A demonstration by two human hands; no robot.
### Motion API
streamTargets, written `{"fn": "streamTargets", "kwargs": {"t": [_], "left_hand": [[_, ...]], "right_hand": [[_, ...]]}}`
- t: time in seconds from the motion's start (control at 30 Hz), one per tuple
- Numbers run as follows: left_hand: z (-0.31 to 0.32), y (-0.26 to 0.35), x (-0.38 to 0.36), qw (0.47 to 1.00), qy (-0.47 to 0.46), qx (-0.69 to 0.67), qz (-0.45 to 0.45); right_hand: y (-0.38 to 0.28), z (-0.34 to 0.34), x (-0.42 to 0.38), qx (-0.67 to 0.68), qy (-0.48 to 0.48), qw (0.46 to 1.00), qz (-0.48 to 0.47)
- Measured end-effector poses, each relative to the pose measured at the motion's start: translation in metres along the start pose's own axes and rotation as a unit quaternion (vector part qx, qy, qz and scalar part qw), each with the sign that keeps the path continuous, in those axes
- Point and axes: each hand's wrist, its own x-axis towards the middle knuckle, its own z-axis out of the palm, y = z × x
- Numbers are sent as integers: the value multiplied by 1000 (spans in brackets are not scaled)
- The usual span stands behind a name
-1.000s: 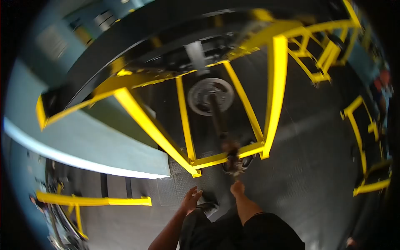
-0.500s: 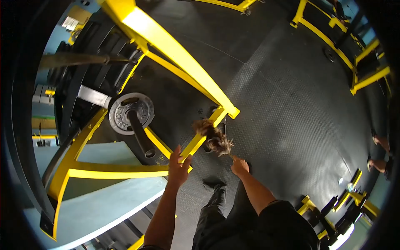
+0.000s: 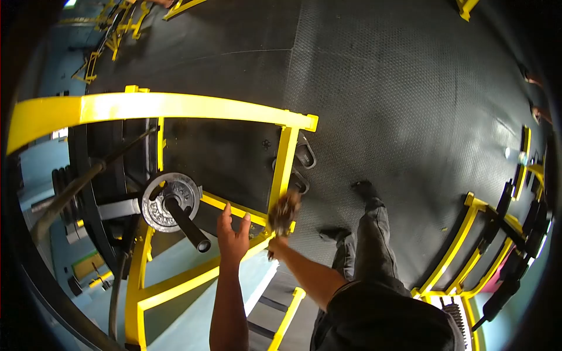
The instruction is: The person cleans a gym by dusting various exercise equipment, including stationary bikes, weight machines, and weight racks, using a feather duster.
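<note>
My right hand point(image 3: 276, 250) is clamped on a feather duster point(image 3: 284, 212) pressed against the yellow frame point(image 3: 285, 158), while my left hand point(image 3: 232, 237) hangs spread and empty beside it. Just left, a barbell sleeve point(image 3: 186, 223) with its weight plate point(image 3: 157, 202) juts out, crowding my left hand.
</note>
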Motion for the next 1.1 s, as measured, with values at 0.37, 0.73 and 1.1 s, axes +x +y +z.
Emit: {"fn": "streamTargets", "kwargs": {"t": [0.37, 0.73, 1.1], "left_hand": [[5, 6, -8, 999, -11, -44, -24], [-46, 50, 39, 982, 87, -151, -70], [-92, 64, 46, 919, 196, -337, -61]], "right_hand": [[-36, 2, 20, 71, 100, 922, -367], [-170, -114, -217, -289, 40, 881, -373], [-272, -132, -335, -477, 66, 595, -644]]}}
